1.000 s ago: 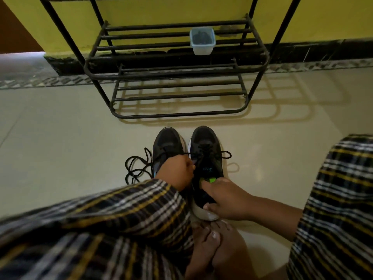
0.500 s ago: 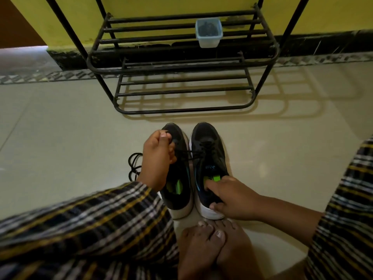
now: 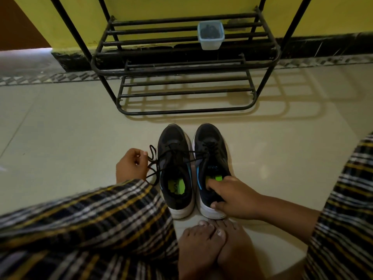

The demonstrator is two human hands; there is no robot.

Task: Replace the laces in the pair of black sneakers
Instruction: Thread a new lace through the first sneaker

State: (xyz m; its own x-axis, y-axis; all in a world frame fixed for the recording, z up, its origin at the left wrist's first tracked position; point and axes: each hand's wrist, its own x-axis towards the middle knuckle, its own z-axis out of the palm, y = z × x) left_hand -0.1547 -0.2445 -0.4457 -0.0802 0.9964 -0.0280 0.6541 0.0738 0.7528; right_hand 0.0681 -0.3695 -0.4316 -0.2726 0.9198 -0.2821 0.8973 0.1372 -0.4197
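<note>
The left hand (image 3: 132,165) has its fingers curled round the black cord lace (image 3: 152,164), which runs taut from the fist across the left black mesh sneaker with white sole (image 3: 175,168) to the eyelets of the right black mesh sneaker with white sole (image 3: 212,168). The right hand (image 3: 234,199) pinches the heel collar of that right shoe, forefinger tucked inside by the green insole tag and thumb pressed on the outer heel.

The pale cream tiled floor (image 3: 60,138) takes up most of the view. On it, against the yellow wall, stands the black metal-bar shoe rack (image 3: 181,65), throwing barred shadows on the tiles. Legs in dark plaid trousers with yellow and white lines (image 3: 90,223) frame the lower corners. The two sneakers sit side by side, toes towards the rack, just in front of two bare crossed feet (image 3: 212,249). Loose loops of lace lie on the floor beside the left hand. A small translucent plastic tub with dark contents (image 3: 211,35) rests on the rack's upper shelf.
</note>
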